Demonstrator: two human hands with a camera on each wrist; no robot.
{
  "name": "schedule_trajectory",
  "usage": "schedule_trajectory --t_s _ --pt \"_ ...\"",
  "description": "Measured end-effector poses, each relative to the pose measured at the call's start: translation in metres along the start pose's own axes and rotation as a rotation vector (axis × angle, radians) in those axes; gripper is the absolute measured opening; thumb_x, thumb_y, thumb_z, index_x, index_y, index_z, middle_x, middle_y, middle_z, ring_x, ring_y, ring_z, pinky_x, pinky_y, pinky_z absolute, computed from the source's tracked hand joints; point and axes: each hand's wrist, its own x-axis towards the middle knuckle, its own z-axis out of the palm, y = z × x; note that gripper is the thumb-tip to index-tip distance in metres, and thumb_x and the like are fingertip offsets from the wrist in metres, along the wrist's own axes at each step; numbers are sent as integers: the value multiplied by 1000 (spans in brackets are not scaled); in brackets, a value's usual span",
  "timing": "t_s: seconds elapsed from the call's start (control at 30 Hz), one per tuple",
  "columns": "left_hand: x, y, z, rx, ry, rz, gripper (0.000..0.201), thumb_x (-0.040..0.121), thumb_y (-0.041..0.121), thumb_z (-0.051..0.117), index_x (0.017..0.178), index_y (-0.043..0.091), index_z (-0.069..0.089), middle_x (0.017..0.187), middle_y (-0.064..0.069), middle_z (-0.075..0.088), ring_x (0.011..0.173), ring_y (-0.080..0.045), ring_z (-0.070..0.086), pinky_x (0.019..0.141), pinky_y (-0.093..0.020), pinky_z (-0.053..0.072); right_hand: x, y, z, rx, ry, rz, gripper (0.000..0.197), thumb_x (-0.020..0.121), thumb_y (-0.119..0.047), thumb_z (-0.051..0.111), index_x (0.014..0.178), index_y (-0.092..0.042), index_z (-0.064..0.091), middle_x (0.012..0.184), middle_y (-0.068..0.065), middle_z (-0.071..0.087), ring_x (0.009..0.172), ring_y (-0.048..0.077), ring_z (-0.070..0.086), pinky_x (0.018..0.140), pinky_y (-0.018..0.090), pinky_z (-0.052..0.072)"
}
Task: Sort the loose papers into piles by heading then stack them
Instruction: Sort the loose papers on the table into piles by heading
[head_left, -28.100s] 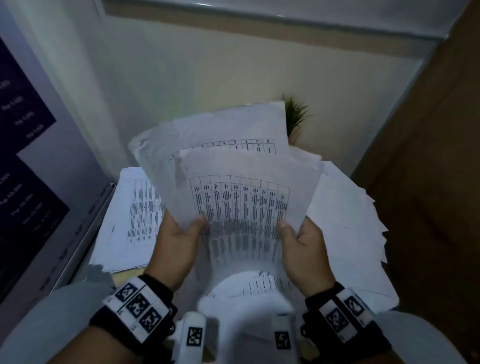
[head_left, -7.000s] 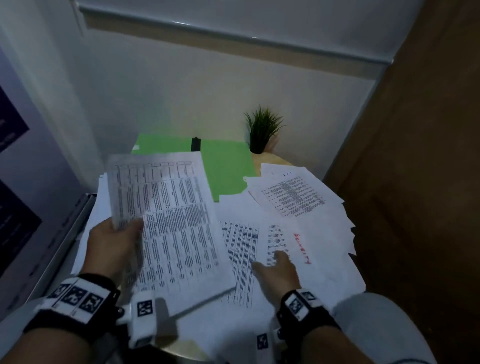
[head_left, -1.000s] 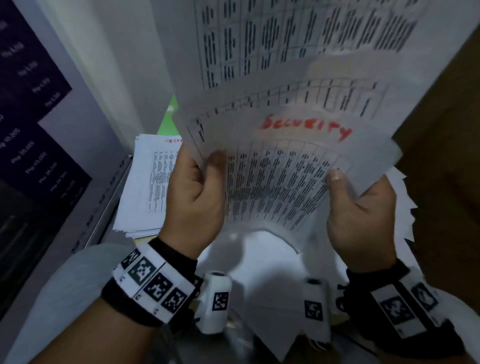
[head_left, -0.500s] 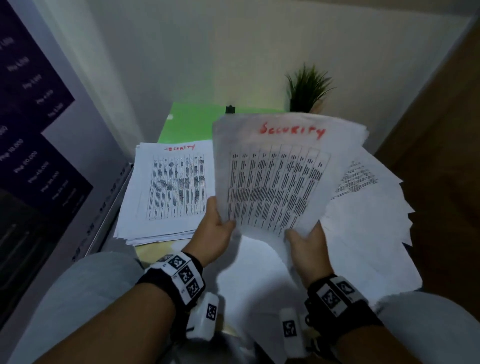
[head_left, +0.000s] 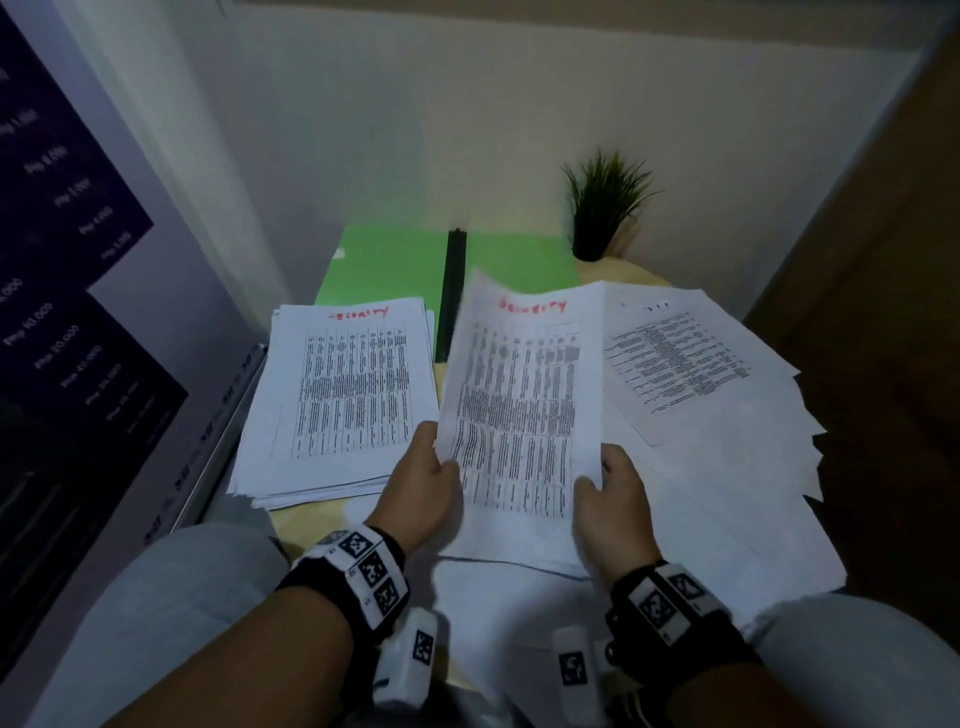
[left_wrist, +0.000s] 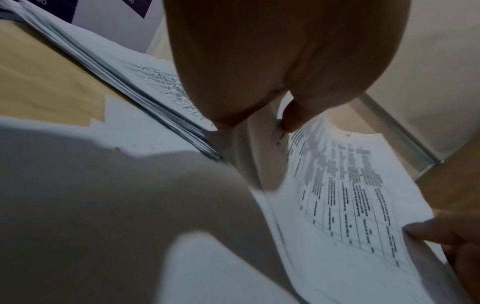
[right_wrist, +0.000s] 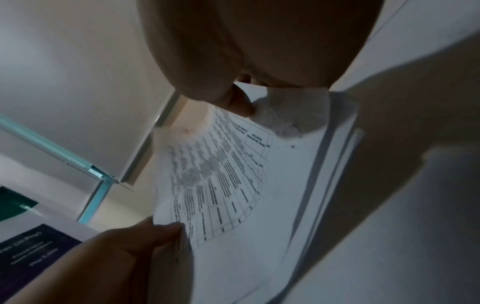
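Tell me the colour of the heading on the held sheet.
Red handwriting on the sheet, clearest in the head view.

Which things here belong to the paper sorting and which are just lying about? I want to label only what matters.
Part of the job:
- held sheet headed Security, gripped by the left hand and right hand
- Security pile on the left
- loose papers on the right

Just lying about:
- potted plant
- green folder
- dark poster
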Motion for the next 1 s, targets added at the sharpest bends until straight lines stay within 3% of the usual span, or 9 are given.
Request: schedule_trajectory --t_s 0.13,0.23,0.3,0.43,0.53,0.6,0.73,0.87,1.0 --pt "16 8 -27 -128 155 14 32 95 -3 44 95 28 53 71 2 61 63 -15 56 62 -31 48 2 -10 -7 107 -34 36 35 96 6 44 112 -21 59 89 6 69 62 28 60 61 37 47" --pt "26 21 -62 -219 305 -20 44 90 -9 36 93 32 52 67 4 51 57 -19 48 51 -26 41 5 -10 -17 176 -84 102 33 96 10 43 112 -15 58 90 13 65 56 20 55 54 33 40" --pt "29 25 -90 -138 346 -32 45 92 -10 35 107 29 52 80 3 57 65 -13 55 58 -25 44 7 -11 -24 133 -118 123 28 97 8 47 111 -13 60 89 13 66 59 22 56 53 32 40" --pt "52 -17 -150 17 359 -260 54 94 -4 44 136 29 52 106 -5 70 92 -28 65 85 -46 55 15 -3 -39 -135 -81 58 21 96 -6 58 97 -25 66 90 3 73 74 26 67 68 36 54" --pt "64 -48 -171 173 340 -432 63 94 -4 45 151 23 44 126 -18 67 92 -35 63 72 -43 55 22 -3 -57 -419 -11 27 16 94 -13 62 96 -28 66 102 -2 72 99 24 68 83 27 45" --pt "67 -55 -174 227 374 -446 60 95 -6 43 150 18 47 131 -19 64 94 -37 61 75 -37 49 28 -4 -70 -513 5 57 24 93 -14 64 115 -21 67 119 3 70 114 26 64 91 26 42" --pt "70 -59 -169 246 395 -485 58 96 -6 44 151 12 46 134 -22 62 111 -43 61 85 -41 47 43 -4 -76 -652 -60 119 68 85 -34 71 147 -17 50 147 7 55 132 28 54 109 38 45" --pt "66 -57 -167 266 439 -439 44 90 -6 47 132 3 58 123 -25 65 98 -38 59 82 -39 45 51 -2 -64 -899 -176 166 109 63 -63 70 157 -22 31 150 8 48 137 31 46 107 44 48" --pt "58 -47 -167 186 428 -406 48 91 6 60 139 8 57 139 -19 58 107 -36 61 91 -36 44 55 0 -56 -1031 -206 203 107 69 -57 78 157 -28 24 146 9 49 134 32 46 105 45 48"
